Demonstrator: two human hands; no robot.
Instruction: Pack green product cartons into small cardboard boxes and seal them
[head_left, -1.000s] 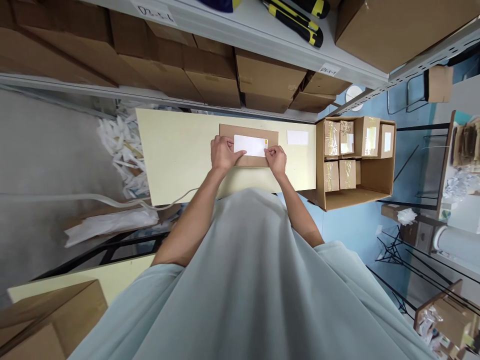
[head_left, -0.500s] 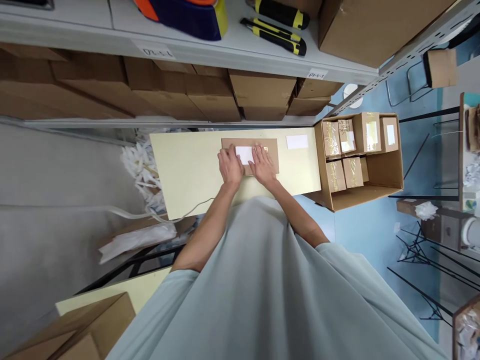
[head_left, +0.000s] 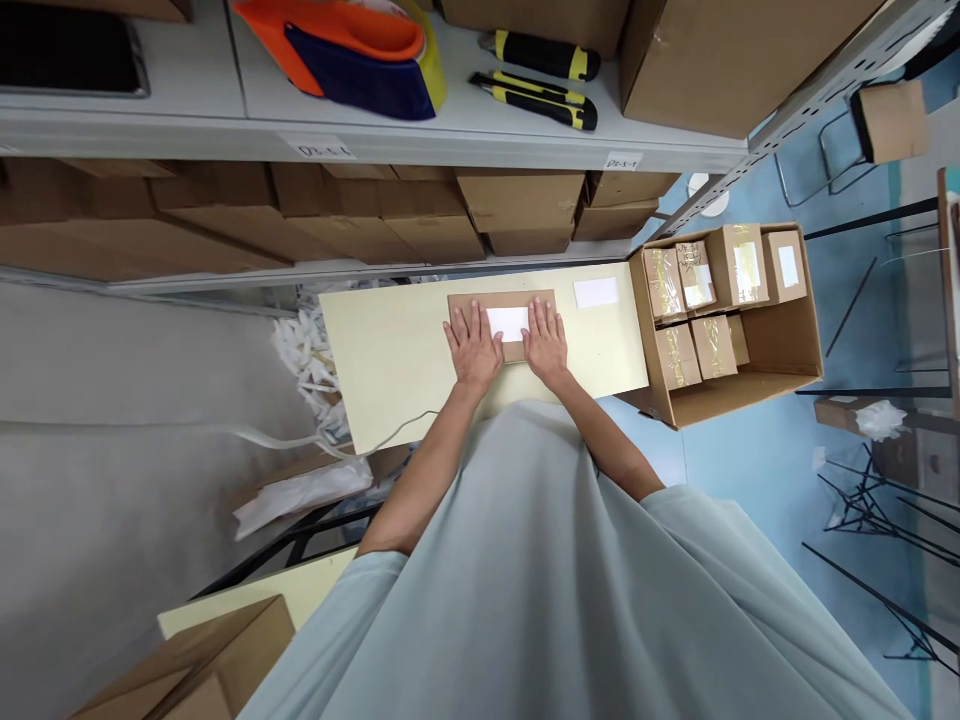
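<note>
A flat brown cardboard box point(head_left: 514, 353) lies on the cream tabletop point(head_left: 397, 370), with a white label point(head_left: 508, 324) on its upper face. My left hand point(head_left: 475, 345) rests flat on the box's left part, fingers spread, its thumb by the label's left edge. On the other side, my right hand point(head_left: 545, 342) lies with fingers stretched over the box's right part, close to the label's right edge. Neither hand has anything gripped. A second white label point(head_left: 595, 292) lies on the tabletop to the right of the box.
An open carton point(head_left: 750, 405) holding several small taped boxes stands at the table's right end. Above the table, a grey shelf point(head_left: 450, 140) carries an orange and blue tape dispenser point(head_left: 360, 60) and two utility knives point(head_left: 536, 98). A cable point(head_left: 397, 412) crosses the tabletop's left front.
Both hands have shifted outward and flattened, so more of the white label shows between them. The camera view has tilted slightly, showing more of the shelf.
</note>
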